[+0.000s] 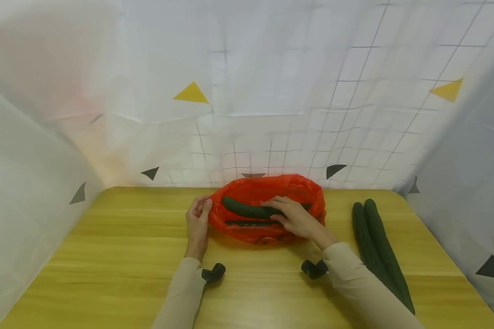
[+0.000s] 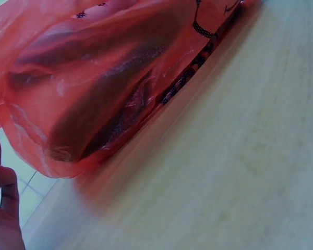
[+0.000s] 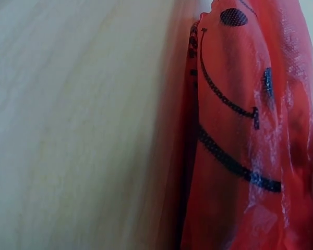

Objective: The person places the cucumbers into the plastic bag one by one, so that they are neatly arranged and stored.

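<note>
A red plastic bag (image 1: 267, 183) lies on the table with its mouth spread wide. My left hand (image 1: 198, 219) pinches the bag's left rim between thumb and fingers. Over the opening, my right hand (image 1: 294, 217) grips the right end of a cucumber (image 1: 244, 209), which lies lengthwise within the bag's mouth. Another dark green cucumber (image 1: 251, 223) shows below it inside the bag. In the left wrist view, dark long shapes show through the red film (image 2: 104, 99). The right wrist view has the bag's printed side (image 3: 235, 151), with only an edge of the hand visible.
Two cucumbers (image 1: 380, 242) lie side by side on the right of the wooden table (image 1: 115, 256), close to my right forearm. White sheeting (image 1: 263, 91) with grid lines and triangles rises behind the table and at both sides.
</note>
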Demonstrator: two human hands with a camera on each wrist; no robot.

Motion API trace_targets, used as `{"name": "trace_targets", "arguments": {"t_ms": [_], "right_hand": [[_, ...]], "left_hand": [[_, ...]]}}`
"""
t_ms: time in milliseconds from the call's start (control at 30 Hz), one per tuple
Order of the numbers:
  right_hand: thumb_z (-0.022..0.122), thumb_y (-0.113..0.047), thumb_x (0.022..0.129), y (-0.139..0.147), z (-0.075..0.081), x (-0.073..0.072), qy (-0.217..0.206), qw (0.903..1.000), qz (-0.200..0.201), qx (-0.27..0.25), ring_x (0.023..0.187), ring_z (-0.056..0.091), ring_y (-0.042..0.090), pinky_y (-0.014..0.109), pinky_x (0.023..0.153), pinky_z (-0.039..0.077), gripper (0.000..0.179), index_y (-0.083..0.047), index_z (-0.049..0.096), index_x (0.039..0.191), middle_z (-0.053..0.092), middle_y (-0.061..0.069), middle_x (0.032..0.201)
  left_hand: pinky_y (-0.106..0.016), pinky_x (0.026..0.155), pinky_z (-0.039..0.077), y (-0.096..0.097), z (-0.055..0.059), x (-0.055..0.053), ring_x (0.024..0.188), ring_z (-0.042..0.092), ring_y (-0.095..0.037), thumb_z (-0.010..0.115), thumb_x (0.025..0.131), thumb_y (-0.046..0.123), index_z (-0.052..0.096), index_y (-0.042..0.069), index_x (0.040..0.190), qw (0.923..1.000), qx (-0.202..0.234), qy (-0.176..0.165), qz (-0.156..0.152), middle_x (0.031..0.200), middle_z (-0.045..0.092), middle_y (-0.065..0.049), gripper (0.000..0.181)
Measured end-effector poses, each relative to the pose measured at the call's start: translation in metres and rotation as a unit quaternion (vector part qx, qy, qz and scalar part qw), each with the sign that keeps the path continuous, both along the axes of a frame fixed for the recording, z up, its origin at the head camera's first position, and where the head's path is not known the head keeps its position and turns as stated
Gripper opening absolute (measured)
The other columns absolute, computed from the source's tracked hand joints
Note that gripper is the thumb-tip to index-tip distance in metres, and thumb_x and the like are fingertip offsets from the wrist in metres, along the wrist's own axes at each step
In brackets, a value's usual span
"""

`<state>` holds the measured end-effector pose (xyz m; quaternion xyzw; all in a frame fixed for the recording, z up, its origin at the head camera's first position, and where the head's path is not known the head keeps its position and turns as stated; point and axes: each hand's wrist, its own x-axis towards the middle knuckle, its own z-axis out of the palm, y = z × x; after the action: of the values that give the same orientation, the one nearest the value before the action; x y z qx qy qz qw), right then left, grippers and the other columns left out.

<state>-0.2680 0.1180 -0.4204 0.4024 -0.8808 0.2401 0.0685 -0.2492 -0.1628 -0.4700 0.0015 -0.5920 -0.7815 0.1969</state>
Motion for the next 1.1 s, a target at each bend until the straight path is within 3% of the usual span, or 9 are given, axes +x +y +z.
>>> {"name": "trace_targets", "arguments": {"t_ms": [1100], "right_hand": [[0.062,-0.012,0.09,-0.0051,-0.008,-0.0063,-0.019,0.9996,-0.004,0.02,0.113,0.057,0.021,0.044,0.098,0.047,0.036,-0.013,0.058,0.127,0.062,0.002,0.121]], "left_hand": [[-0.024,0.079,0.056,-0.0005,-0.0001,0.0008,0.084,0.066,-0.012,0.065,0.089,0.027,0.06,0.002,0.113,0.9999,0.003,0.006,-0.016,0.092,0.069,0.001,0.035]]}}
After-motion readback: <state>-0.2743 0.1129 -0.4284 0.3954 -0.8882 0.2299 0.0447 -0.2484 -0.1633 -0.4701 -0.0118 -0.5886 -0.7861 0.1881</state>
